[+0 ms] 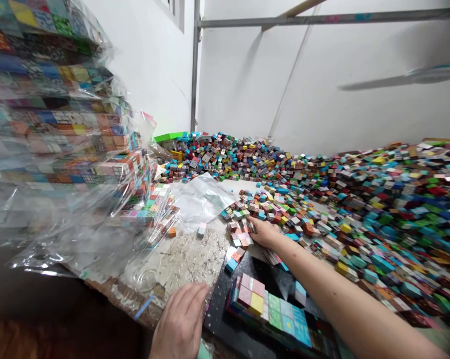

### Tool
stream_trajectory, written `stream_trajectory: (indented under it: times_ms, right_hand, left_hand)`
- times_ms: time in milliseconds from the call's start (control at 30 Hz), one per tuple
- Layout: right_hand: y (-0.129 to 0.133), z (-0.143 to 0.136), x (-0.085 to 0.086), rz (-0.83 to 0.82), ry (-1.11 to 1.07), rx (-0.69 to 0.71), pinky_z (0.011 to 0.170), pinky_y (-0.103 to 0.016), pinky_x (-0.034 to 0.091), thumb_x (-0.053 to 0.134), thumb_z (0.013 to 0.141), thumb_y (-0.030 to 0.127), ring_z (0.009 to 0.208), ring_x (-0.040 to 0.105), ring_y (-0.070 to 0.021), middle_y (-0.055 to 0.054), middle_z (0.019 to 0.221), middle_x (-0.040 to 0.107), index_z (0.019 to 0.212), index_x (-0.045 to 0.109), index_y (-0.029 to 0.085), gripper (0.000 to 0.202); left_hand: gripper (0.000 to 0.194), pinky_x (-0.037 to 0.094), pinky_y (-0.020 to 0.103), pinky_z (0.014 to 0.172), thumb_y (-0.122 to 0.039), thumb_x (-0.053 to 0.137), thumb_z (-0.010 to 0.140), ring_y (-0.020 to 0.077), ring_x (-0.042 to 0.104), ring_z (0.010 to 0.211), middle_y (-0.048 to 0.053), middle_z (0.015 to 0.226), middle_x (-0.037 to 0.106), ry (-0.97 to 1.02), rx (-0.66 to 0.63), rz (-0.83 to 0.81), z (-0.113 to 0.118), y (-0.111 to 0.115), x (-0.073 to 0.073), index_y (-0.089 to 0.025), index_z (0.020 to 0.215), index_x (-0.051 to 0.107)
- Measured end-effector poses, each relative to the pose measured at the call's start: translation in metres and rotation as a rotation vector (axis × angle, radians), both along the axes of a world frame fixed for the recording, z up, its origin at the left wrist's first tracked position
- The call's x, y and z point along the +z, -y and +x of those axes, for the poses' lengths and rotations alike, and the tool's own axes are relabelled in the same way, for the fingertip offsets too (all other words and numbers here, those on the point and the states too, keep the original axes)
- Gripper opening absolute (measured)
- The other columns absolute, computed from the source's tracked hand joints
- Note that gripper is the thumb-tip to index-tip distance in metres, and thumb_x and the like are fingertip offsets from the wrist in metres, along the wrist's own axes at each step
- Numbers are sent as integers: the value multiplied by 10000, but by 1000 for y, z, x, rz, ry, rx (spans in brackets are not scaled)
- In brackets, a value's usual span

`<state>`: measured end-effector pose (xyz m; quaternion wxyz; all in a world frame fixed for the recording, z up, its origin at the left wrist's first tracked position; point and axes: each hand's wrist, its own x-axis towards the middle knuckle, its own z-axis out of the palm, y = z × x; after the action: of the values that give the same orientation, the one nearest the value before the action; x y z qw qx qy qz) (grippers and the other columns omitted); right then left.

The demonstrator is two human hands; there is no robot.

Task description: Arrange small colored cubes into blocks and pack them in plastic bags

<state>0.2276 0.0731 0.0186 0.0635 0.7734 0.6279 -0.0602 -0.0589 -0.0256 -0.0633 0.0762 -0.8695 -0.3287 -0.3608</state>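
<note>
My right hand (264,232) reaches across to a small cluster of pale pink and brown patterned cubes (240,235) on the table. Its fingers curl against the cubes at the cluster's right side; the fingertips are partly hidden. Near the table's front edge, my left hand (182,319) lies with its fingers stretched out, holding nothing, beside a black tray (219,311). On the tray stands a block of cubes in rows (280,314), with green and blue tops and a raised group of pink and yellow ones. A few loose blue and red cubes (232,262) sit at the tray's far corner.
Loose coloured cubes (359,199) are heaped along the back and right. At left rises a tall stack of plastic-wrapped cube blocks (71,129). A clear plastic bag (202,199) lies mid-table near two single cubes. A fan (415,75) is blurred at upper right.
</note>
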Motion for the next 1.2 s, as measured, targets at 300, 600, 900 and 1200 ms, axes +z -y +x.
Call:
stream_trajectory:
  times_ms: [300,600,900,1200]
  right_hand:
    - [-12,4,-5,-6,-25,-54,892,-479,406,514,845,354,1078,486,-237,-85,1254,464,1220,451,214,406]
    - [-5,6,-1,55,-103,-105,840,-443,412,538,810,411,956,537,-208,-63,1059,566,1110,515,177,381]
    - [25,9,38,232,-326,-65,759,-321,422,625,674,433,915,575,-229,-78,1042,618,1207,438,216,605]
    - [145,9,76,213,-562,0,757,-287,450,629,644,449,886,584,-204,-46,961,630,1204,416,234,637]
  left_hand:
    - [298,486,304,808,-112,383,845,177,597,927,65,1007,660,12,-16,49,0,-2,2,-128,1080,566]
    - [287,503,294,788,-140,369,857,165,617,892,55,965,676,38,0,68,1,-1,5,-143,1043,588]
    - [278,519,252,719,-162,386,847,148,642,826,14,932,694,17,20,170,-2,-7,2,-184,1018,604]
    - [349,469,386,884,-87,388,833,198,561,1006,71,1082,623,-6,-5,-121,-1,3,0,-162,1149,516]
